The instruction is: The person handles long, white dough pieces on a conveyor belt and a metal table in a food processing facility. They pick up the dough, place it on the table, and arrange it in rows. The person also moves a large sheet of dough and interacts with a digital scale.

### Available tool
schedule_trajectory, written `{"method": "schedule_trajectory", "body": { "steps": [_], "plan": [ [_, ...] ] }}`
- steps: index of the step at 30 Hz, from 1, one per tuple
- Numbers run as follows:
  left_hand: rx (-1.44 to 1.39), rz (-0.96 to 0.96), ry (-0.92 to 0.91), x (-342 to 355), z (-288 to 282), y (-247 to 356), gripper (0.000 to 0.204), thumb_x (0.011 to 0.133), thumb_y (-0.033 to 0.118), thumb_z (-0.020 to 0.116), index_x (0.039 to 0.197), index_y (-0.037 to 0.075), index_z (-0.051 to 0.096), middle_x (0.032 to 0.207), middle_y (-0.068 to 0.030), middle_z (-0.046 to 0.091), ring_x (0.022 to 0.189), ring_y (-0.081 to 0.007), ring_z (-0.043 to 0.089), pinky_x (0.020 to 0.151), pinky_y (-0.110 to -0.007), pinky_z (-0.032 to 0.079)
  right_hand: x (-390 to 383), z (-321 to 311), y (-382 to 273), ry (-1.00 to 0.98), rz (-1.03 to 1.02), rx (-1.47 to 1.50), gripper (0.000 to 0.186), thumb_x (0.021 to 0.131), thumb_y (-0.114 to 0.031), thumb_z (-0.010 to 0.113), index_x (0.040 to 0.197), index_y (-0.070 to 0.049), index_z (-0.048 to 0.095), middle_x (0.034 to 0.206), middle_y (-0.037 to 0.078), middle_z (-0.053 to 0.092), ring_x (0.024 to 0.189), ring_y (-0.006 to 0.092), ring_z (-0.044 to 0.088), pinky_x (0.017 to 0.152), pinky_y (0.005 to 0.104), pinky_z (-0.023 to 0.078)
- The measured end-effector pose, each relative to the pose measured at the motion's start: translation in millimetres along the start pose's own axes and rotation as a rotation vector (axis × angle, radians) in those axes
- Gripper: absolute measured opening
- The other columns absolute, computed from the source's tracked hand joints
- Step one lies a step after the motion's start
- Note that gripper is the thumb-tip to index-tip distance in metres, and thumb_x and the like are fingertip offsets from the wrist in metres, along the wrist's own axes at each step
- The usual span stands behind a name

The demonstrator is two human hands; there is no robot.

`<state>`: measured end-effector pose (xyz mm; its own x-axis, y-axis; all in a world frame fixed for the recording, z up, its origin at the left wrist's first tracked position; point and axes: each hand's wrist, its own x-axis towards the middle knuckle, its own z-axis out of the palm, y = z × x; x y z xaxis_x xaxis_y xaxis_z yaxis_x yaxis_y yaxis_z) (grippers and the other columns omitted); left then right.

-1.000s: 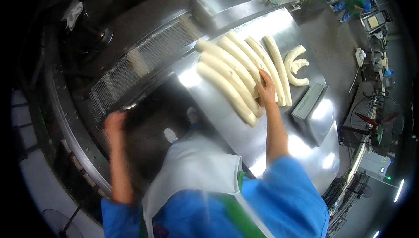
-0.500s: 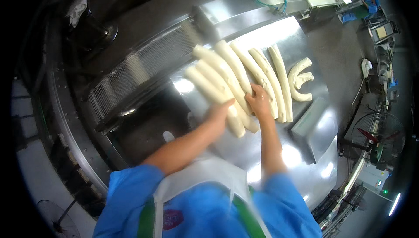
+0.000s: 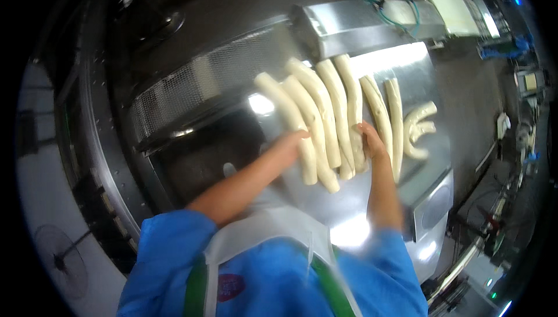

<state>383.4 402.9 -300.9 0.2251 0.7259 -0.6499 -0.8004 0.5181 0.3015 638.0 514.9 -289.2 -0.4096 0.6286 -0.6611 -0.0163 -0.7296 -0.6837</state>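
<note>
Long pale dough rolls point(image 3: 325, 107) lie side by side on a shiny metal table point(image 3: 354, 203). My left hand point(image 3: 290, 147) is against the leftmost roll point(image 3: 285, 102), its thumb on top and its other fingers hidden. Several rolls sit between my hands. My right hand point(image 3: 372, 139) is closed against the right side of that group, fingertips touching a roll point(image 3: 351, 84). Beyond this hand lie two more straight rolls point(image 3: 395, 113), apart from the group. Further right are curved dough pieces point(image 3: 411, 134), one small piece inside a larger bend.
An angular metal box point(image 3: 427, 203) stands on the table's right side. A mesh conveyor point(image 3: 232, 61) runs along the far left, beside a metal housing point(image 3: 360, 23) with a teal hose point(image 3: 415, 11) on it. A standing fan point(image 3: 61, 253) is at lower left.
My right hand has moved right across the rolls and now touches one further along. More rolls lie between my hands, and a gap has opened before the two right-hand rolls. The view has turned.
</note>
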Motion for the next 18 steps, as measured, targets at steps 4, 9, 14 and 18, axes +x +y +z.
{"method": "schedule_trajectory", "body": {
  "steps": [4,9,14,18],
  "plan": [
    [0.031,0.040,-0.036,-34,-41,21,0.050,0.081,0.011,0.062,0.126,-0.005,0.046,0.116,-0.0166,0.057,0.104,-0.0278,0.059,0.094,-0.041,0.047,33,53,17,0.034,0.227,0.029,0.046,0.082,-0.027,0.060,0.119,0.000,0.053,0.113,0.014,0.061,0.100,0.0259,0.061,0.087,0.0377,0.050],
    [0.037,0.157,-0.129,-66,-94,73,0.055,0.072,0.002,0.066,0.124,-0.004,0.050,0.117,-0.0158,0.058,0.105,-0.0278,0.058,0.094,-0.040,0.046,62,90,80,-0.141,0.009,0.270,0.039,0.079,-0.019,0.061,0.112,0.001,0.059,0.108,0.016,0.063,0.097,0.0296,0.062,0.086,0.0412,0.051],
    [-0.086,0.218,-0.250,-138,-156,91,0.061,0.068,0.006,0.069,0.126,0.000,0.050,0.119,-0.0147,0.057,0.110,-0.0281,0.055,0.098,-0.041,0.043,53,110,96,-0.081,0.083,0.082,0.038,0.078,-0.018,0.062,0.111,0.003,0.059,0.108,0.017,0.063,0.097,0.0292,0.062,0.086,0.0408,0.051],
    [-0.048,0.379,-0.209,-233,-197,88,0.058,0.069,0.016,0.069,0.124,0.002,0.053,0.113,-0.0115,0.060,0.108,-0.0235,0.054,0.095,-0.037,0.042,36,177,109,-0.173,0.166,-0.091,0.038,0.078,-0.017,0.062,0.110,0.004,0.059,0.108,0.017,0.063,0.097,0.0290,0.062,0.086,0.0404,0.051]
  ]
}}
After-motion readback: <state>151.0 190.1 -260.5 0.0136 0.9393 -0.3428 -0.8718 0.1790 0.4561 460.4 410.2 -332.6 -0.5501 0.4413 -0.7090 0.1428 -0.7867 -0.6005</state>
